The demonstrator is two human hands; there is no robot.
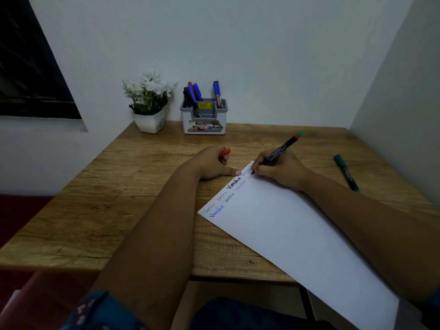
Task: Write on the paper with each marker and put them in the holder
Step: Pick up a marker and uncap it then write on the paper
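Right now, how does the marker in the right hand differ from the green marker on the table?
The held marker is uncapped, tilted, tip on the paper, gripped by the right hand; the green marker is capped, lying flat on the table, untouched. The held marker's back end is red; the other's cap is green. Both have black barrels.

The scene was dim and evenly lit, with a cool cast on the wall point(262, 44). Soft shadows lay on the tabletop point(142, 186) below the forearms. Wide-angle bending curved the edges; handwriting beside the fingers point(238, 172) looked slightly soft.
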